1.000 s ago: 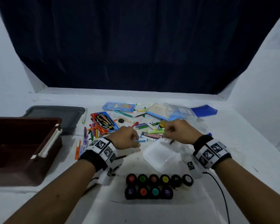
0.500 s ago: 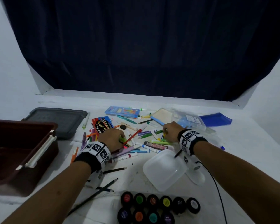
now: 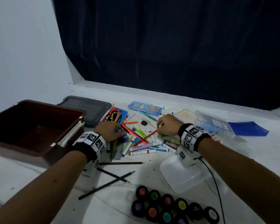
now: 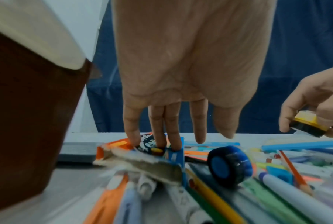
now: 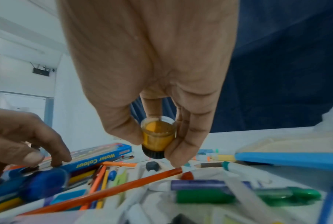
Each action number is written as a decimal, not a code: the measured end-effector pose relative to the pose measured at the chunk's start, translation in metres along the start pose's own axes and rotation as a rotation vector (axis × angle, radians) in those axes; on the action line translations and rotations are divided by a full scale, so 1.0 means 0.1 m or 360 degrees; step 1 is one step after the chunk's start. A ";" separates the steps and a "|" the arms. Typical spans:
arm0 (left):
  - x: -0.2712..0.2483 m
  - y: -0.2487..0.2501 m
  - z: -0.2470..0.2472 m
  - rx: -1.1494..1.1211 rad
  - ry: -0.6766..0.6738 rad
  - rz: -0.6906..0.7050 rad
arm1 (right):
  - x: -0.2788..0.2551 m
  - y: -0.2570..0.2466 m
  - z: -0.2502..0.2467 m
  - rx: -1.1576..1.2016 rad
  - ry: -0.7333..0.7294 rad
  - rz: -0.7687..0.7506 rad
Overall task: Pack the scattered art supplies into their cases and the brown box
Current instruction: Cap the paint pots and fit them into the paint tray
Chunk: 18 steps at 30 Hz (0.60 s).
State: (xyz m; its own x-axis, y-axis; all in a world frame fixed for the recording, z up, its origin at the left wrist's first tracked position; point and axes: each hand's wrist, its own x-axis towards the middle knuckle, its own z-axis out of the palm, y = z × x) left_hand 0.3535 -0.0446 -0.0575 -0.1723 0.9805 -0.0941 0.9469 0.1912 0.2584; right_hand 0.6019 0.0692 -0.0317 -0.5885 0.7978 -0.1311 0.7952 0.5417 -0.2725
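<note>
The right hand [image 5: 152,84] now pinches a yellow paint pot [image 5: 158,138] lifted off the tabletop [image 3: 257,152]; the left hand [image 4: 181,68], fingers straight, now presses the pencil box [image 4: 142,148].

Glossy clear-plastic paint pot [image 5: 159,136], torn cardboard pencil box [image 4: 142,163], matt brown plastic box [image 3: 31,126].

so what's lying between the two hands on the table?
In the head view, between left hand and right hand: an orange pencil, a black eraser and a red pencil.
</note>
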 end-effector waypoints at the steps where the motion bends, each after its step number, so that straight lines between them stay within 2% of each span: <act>1: -0.03 -0.04 0.02 0.0018 -0.0017 -0.0019 | 0.02 -0.05 0.03 0.0009 -0.0022 -0.0033; 8: -0.14 -0.08 0.05 0.0278 -0.0043 -0.0077 | 0.04 -0.26 0.15 0.0103 -0.0092 -0.0107; 14: -0.13 0.11 0.14 0.0124 0.0020 0.0137 | -0.03 -0.26 0.18 0.0173 -0.0111 -0.0056; 18: -0.10 0.19 0.19 0.0155 0.0043 0.0205 | -0.16 -0.22 0.19 0.0256 -0.0096 -0.0052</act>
State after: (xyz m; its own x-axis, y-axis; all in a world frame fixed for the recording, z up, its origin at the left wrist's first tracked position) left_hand 0.3781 -0.0521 -0.0701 -0.0537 0.9978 -0.0400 0.9832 0.0598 0.1723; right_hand 0.5912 0.0397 -0.0423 -0.6251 0.7606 -0.1751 0.7445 0.5138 -0.4262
